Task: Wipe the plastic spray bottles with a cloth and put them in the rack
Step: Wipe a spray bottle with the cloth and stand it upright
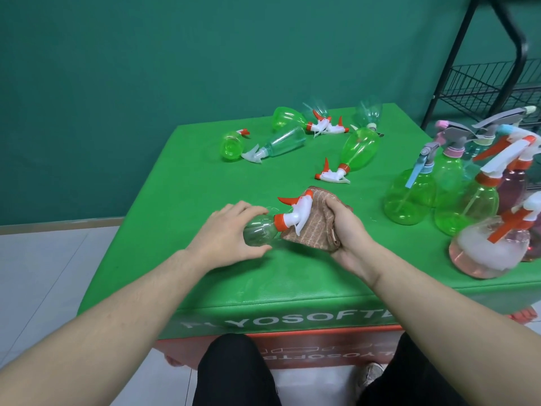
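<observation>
The bottle (259,234) lies on its side near the front of the green table (292,276), its long axis running left to right and tilted a little away: clear body toward the left hand (228,231), white-and-orange spray head (295,213) toward the right hand (348,230). The left hand is curled round the body, fingers over the top and thumb at the near side. The right hand is closed on the brown cloth (310,227), which is pressed against the spray head and sits partly under it. So each hand has its own end, with the neck between them. The wiping looks to be at the head end, and the body is probably yet to do. The rack (494,83) stands off the table's far right corner, well apart from the bottle and nearer the right arm. Between them stands a cluster of upright bottles (450,197), a likely obstacle on the way.
</observation>
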The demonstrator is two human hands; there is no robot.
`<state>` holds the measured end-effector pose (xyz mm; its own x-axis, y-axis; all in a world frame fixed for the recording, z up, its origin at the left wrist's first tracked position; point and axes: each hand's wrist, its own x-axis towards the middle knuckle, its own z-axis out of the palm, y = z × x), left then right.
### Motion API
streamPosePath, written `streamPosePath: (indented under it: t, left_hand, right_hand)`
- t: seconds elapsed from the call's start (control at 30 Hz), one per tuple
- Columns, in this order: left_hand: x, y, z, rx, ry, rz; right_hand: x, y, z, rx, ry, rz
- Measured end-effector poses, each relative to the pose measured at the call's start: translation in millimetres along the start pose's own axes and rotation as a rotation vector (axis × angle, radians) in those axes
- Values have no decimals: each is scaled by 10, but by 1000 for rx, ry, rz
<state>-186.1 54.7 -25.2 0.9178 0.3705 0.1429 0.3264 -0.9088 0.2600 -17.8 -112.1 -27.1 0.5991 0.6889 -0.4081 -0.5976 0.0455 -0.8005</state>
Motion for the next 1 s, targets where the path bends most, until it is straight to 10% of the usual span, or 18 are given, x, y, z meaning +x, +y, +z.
streamPosePath:
  t: [1.0]
  left_hand:
    - [-44, -92, 51, -195, -124, -97]
  right_hand:
    - [76, -67, 190, 223, -74, 126]
